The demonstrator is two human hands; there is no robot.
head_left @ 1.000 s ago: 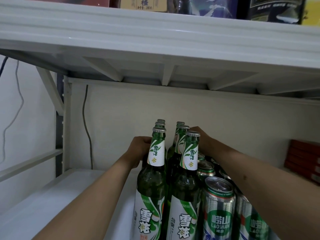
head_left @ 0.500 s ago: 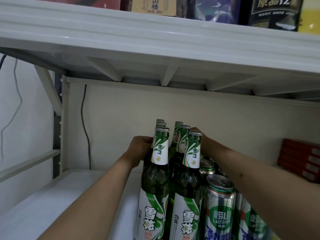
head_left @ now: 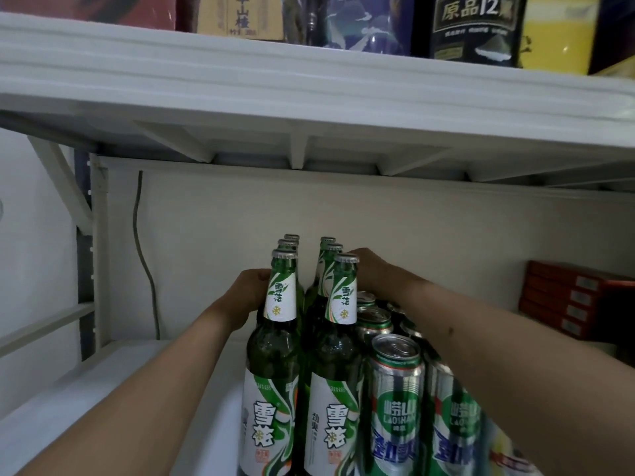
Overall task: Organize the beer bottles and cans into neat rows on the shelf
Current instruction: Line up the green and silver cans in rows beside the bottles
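Green glass beer bottles stand in two rows running front to back on the white shelf (head_left: 103, 389). The left row's front bottle (head_left: 271, 372) and the right row's front bottle (head_left: 335, 372) are nearest me. Silver and green beer cans (head_left: 395, 389) are packed close against the right row. My left hand (head_left: 245, 297) wraps the shoulder of a bottle in the left row, behind the front one. My right hand (head_left: 374, 273) reaches over the cans and closes on a bottle neck in the right row. The front bottles hide the fingertips of both hands.
The upper shelf (head_left: 309, 84) hangs low over the bottle caps and carries boxes. Stacked red boxes (head_left: 577, 300) sit at the back right. A dark cable (head_left: 144, 262) runs down the back wall on the left. Bare shelf surface lies left of the bottles.
The two bottle rows stand a little further apart and straighter than before. Both hands stay on the same bottles, barely shifted.
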